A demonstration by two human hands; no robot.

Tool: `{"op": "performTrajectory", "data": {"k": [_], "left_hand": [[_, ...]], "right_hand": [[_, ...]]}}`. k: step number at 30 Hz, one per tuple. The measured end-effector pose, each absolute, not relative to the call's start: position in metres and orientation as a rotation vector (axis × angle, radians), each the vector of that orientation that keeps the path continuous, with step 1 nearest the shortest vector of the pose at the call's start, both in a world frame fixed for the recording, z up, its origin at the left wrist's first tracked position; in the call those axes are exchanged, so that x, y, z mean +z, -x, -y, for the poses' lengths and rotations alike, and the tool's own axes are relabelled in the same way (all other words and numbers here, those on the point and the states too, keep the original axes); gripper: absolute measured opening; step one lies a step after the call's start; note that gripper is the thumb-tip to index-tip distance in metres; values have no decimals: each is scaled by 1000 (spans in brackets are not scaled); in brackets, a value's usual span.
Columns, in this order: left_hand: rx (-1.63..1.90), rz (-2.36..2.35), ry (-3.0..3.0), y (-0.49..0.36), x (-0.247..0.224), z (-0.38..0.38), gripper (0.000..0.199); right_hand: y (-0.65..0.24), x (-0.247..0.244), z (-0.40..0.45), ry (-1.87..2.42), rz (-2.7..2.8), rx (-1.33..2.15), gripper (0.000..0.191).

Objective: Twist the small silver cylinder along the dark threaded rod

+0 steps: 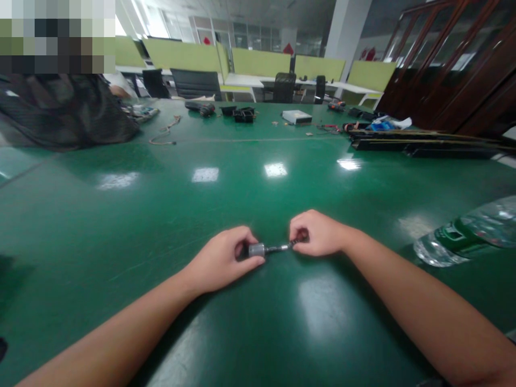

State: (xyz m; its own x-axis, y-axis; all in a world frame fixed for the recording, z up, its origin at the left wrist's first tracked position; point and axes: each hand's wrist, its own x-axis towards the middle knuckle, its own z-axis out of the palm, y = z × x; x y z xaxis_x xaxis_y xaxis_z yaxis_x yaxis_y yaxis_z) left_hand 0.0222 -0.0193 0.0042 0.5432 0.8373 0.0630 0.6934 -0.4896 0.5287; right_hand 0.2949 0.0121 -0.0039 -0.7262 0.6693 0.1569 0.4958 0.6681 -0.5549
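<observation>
A small grey metallic cylinder point(257, 250) is held between the thumb and fingers of my left hand point(221, 260), just above the green tabletop. From its right end a thin dark shaft point(276, 249) with a shiny tip runs toward my right hand point(320, 234). There my curled right fingers pinch a small dark, ridged piece point(296, 242) at the shaft's end. My fingertips partly cover it, so its exact kind is unclear, as is whether it is joined to the shaft.
A clear plastic bottle with a green label point(455, 236) lies to the right on the table point(201, 333). Black bars point(427, 144), a silver-white box point(297, 117), black parts point(244, 114) and a cable point(163, 141) lie farther back. A dark bag point(68, 113) sits at far left.
</observation>
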Motion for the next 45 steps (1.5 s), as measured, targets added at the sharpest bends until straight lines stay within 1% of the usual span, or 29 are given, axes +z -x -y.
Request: {"op": "performTrajectory", "data": {"k": [5, 11, 16, 20, 25, 31, 45], "left_hand": [[438, -1244, -2325, -23, 4, 20, 28], [485, -1219, -2333, -22, 1, 19, 26], [474, -1187, -2341, -21, 0, 19, 31], [466, -1192, -2329, -22, 2, 19, 29], [469, -1203, -2314, -23, 3, 19, 27], [482, -1214, -2322, -24, 3, 19, 30], [473, -1213, -2324, -23, 3, 19, 30]], "right_hand": [[-288, -7, -9, 908, 2526, 745, 5], [-259, -15, 4, 807, 2478, 564, 9], [-257, -16, 4, 786, 2501, 532, 10], [-259, -15, 4, 755, 2509, 494, 12], [-259, -17, 5, 709, 2458, 446, 19], [-258, -18, 5, 711, 2477, 429, 7], [-258, -17, 4, 713, 2483, 443, 7]]}}
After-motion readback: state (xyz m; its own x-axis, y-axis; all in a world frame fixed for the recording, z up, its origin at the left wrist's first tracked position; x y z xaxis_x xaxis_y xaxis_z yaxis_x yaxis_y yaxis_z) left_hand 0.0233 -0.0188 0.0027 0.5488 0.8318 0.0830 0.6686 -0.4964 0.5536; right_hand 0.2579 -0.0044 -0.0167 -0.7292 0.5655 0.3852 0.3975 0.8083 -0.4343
